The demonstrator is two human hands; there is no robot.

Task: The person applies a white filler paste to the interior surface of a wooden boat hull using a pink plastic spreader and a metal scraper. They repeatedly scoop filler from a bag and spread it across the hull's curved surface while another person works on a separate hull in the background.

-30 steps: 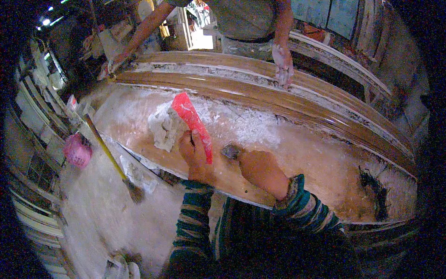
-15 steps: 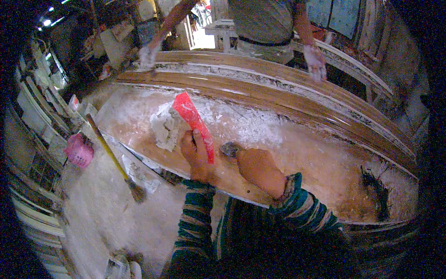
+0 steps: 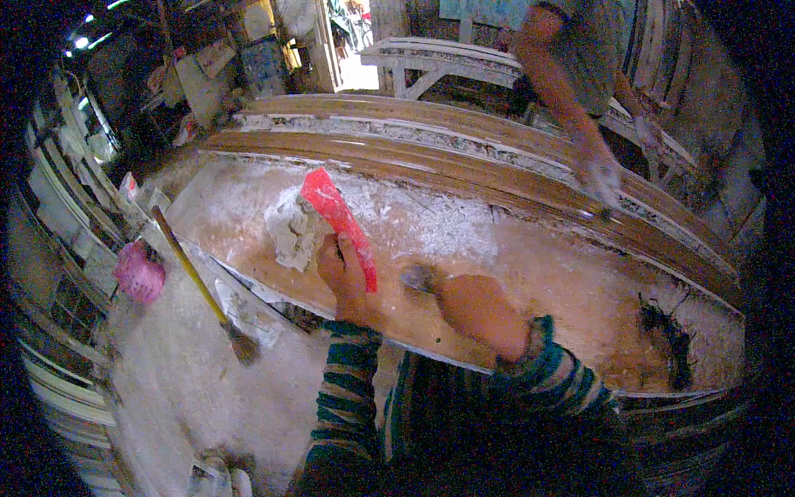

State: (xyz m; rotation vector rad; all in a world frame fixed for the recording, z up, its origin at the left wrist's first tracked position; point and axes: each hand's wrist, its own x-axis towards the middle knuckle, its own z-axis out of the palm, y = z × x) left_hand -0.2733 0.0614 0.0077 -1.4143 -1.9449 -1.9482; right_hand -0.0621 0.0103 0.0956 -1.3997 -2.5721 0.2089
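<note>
My left hand (image 3: 343, 269) is closed around the lower part of a long flat red strip (image 3: 331, 201), which has white smears on it and leans up and away over the worktable (image 3: 563, 306). Touching or just behind it, a lump of off-white putty (image 3: 290, 230) sits left of my fingers; whether the strip carries it I cannot tell. My right hand (image 3: 480, 311) grips a small putty knife (image 3: 420, 278), its grey blade pointing left toward the strip, low over the table. Its handle is hidden in my fist, and the hand is slightly blurred.
White powder and flakes (image 3: 451, 232) cover the table's middle. Long brown wooden mouldings (image 3: 397, 157) run along its far side, with another person's hand (image 3: 600, 178) at them. Dark fibres (image 3: 667, 344) lie right. A yellow-handled brush (image 3: 190, 269) and pink bag (image 3: 139, 272) are left.
My right hand and the putty knife have moved right, away from the red strip. The strip has shifted slightly left. The other person has gone from the far middle to the far right.
</note>
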